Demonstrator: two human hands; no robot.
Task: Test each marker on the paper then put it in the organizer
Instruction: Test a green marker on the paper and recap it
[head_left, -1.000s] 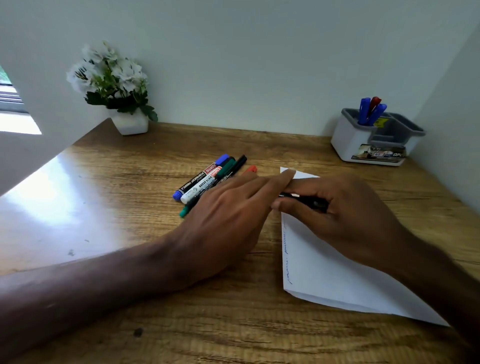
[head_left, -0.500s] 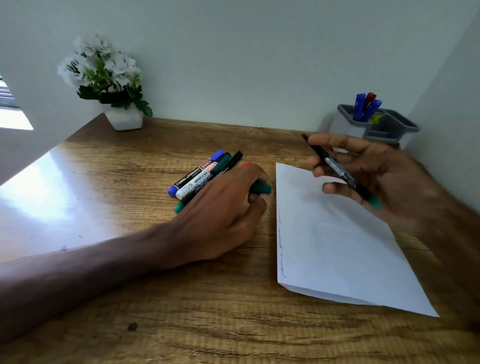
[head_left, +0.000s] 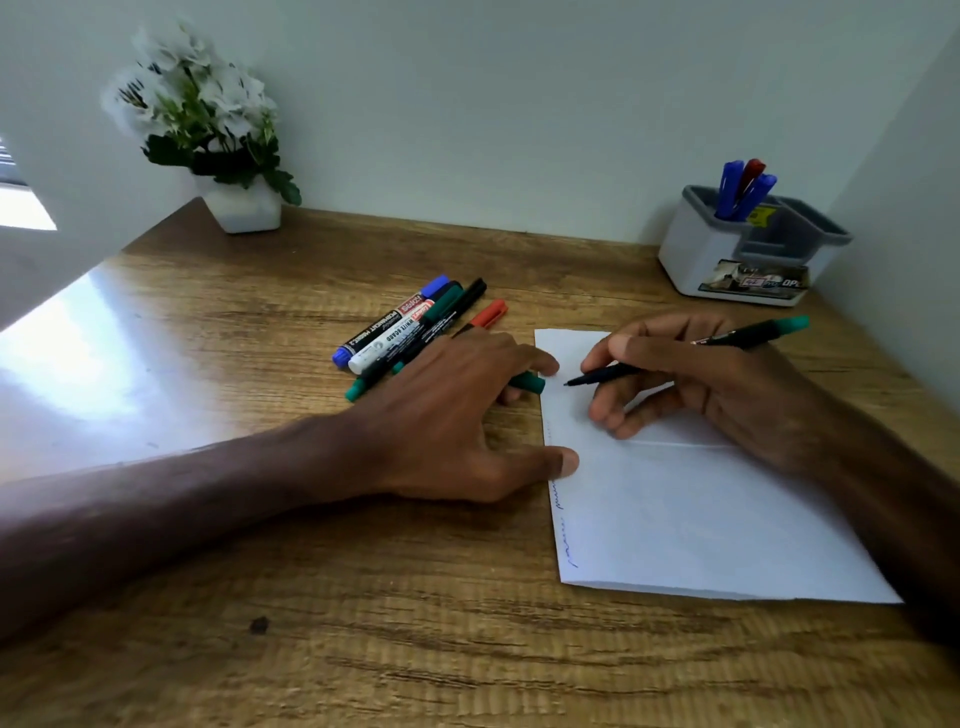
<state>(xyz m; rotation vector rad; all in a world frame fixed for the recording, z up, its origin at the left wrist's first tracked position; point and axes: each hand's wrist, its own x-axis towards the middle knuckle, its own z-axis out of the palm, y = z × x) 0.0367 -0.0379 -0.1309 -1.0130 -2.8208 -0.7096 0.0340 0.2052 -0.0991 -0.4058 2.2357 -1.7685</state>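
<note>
Head view: right hand (head_left: 727, 395) grips one marker (head_left: 691, 353); left hand (head_left: 447, 410) clutches its cap (head_left: 527, 383); five markers (head_left: 410, 325) lie loose.

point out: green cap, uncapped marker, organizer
green cap (head_left: 529, 383), head view, on the end showing past the left hand's fingers
uncapped marker (head_left: 748, 335), head view, on the black barrel behind the right hand
organizer (head_left: 691, 254), head view, on its white front wall
</note>
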